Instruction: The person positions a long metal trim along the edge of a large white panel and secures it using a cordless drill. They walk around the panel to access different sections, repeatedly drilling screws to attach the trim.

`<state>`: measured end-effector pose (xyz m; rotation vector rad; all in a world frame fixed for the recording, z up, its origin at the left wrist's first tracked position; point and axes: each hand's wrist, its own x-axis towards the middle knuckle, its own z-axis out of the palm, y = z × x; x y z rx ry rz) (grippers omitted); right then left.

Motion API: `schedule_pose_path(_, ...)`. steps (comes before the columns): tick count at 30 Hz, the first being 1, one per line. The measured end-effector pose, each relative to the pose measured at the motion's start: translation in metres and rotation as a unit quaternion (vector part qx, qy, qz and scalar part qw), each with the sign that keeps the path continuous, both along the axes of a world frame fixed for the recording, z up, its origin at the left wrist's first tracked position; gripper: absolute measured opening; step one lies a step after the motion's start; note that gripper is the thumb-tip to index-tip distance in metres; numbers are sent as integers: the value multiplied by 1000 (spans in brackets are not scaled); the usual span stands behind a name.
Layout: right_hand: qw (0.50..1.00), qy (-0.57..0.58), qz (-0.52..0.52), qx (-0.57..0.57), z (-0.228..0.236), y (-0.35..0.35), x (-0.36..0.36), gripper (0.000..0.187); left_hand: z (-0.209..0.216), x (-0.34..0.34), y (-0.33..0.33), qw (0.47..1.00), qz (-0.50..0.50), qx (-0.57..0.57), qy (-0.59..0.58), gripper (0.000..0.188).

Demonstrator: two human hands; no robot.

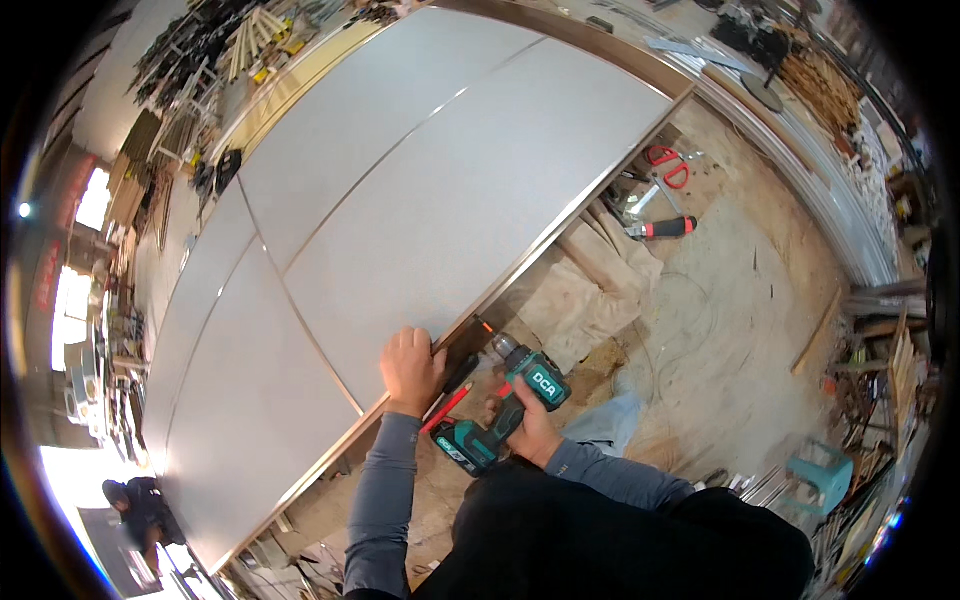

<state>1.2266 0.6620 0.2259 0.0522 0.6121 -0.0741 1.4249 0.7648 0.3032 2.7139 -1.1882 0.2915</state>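
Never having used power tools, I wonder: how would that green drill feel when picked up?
The drill would probably feel heavy for its size, given the bulky battery pack at its base. Its solid-looking body suggests it would stay stiff. The slim handle in the right hand looks easy to grip.

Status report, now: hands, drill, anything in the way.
Left hand on large grey panel, at near edge. Right hand gripping green and black cordless drill, bit by that edge, contact unclear. Slim red rod beside left wrist; obstruction unclear.
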Motion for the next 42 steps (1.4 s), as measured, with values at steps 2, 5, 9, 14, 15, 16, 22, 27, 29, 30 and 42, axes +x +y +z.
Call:
schedule_pose_path(2, 1000, -17, 9, 23, -2, -1, -4, 34, -1, -4, 2, 1000, 8, 3, 10, 40)
schedule_pose_path(5, 998, 18, -17, -53, 6, 0, 2, 35, -9, 2, -1, 1000, 16, -19, 12, 45)
schedule_pose_path(9, 998, 33, -14, -43, 7, 1, -3, 34, -5, 0, -3, 999, -8, -51, -7, 51)
schedule_pose_path(14, 999, 5, 14, -31, -3, 0, -1, 40, -8, -2, -2, 997, 2, -68, -18, 51)
schedule_pose_path(15, 1000, 8, 16, -20, 4, 1, 0, 41, -9, -2, -1, 997, 9, -69, -20, 52)
schedule_pose_path(16, 1000, 11, 18, -8, 8, 2, 2, 42, -10, -1, -1, 997, 15, -70, -21, 52)
schedule_pose_path(22, 999, -30, 14, 3, -5, 7, -1, 38, -11, -1, -2, 998, 9, -61, -23, 53)
schedule_pose_path(27, 999, -49, 17, 3, 0, 4, 2, 40, -12, 0, -3, 998, 7, -56, -23, 54)
schedule_pose_path(29, 997, -68, 20, 11, -6, 2, -1, 42, -10, 0, -3, 998, 7, -60, -26, 54)
schedule_pose_path(30, 998, -64, 20, 8, -8, 3, 0, 41, -9, 0, -4, 998, 6, -63, -27, 54)
schedule_pose_path(42, 1000, -19, 19, 10, 3, 3, -1, 36, -8, -5, -3, 998, 24, -50, -14, 53)
